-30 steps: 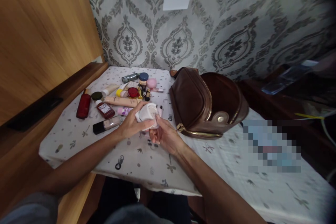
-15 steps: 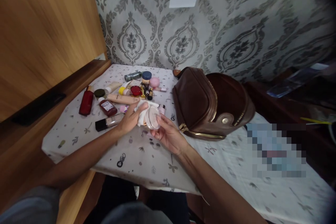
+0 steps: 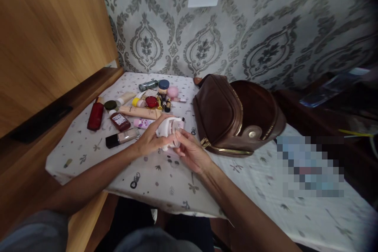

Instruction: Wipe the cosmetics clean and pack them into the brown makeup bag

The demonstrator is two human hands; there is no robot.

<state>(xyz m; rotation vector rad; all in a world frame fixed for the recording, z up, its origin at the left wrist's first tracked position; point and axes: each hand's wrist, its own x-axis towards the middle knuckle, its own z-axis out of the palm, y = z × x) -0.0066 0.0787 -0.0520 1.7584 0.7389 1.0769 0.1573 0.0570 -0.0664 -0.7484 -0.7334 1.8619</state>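
Note:
My left hand [image 3: 149, 138] is closed on a crumpled white wipe [image 3: 163, 129] and presses it against a round, clear-lidded compact [image 3: 174, 126]. The compact's far edge lies within the folds of the wipe. From the other side, my right hand [image 3: 192, 152] grips the compact between thumb and fingers. Both hands are above the patterned cloth near the front of the table. Just beyond them lie a purple-and-white tube [image 3: 142, 123] and a long beige tube [image 3: 138, 112]. A foundation bottle with a black cap [image 3: 122, 138] is left of my left hand.
An open brown leather bag [image 3: 215, 114] stands right of my hands. Farther back are a red compact [image 3: 151, 102], a blue-lidded jar [image 3: 163, 85] and a pink sponge [image 3: 172, 91]. A red bottle [image 3: 95, 115] and a brown bottle [image 3: 119, 121] lie at left, near a wooden panel [image 3: 56, 19].
My left hand has brought the wipe further around the compact, with the left thumb now across its front. My right hand keeps its hold. The compact has turned slightly.

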